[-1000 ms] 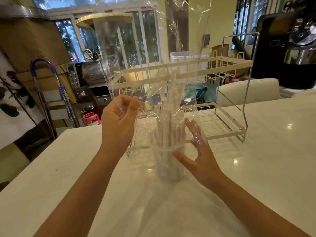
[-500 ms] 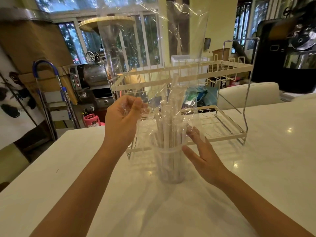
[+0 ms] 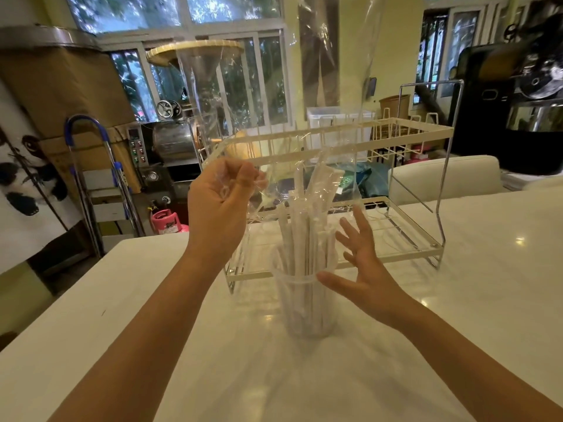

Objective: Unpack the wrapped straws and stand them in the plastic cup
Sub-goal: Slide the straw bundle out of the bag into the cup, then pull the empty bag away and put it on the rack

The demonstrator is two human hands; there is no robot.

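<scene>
Your left hand is curled closed, pinching an edge of the clear plastic bag, which rises tall above the table. The wrapped straws stand bundled in the plastic cup on the white table, just in front of the wire rack. Your right hand is spread open, fingers splayed, beside the cup's rim and gripping nothing.

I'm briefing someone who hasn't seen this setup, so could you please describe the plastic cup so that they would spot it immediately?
On the white table, just in front of the two-tier wire dish rack, stands the plastic cup, beside the open right hand. It is the only clear container on the table, packed with upright paper-wrapped straws.
</scene>
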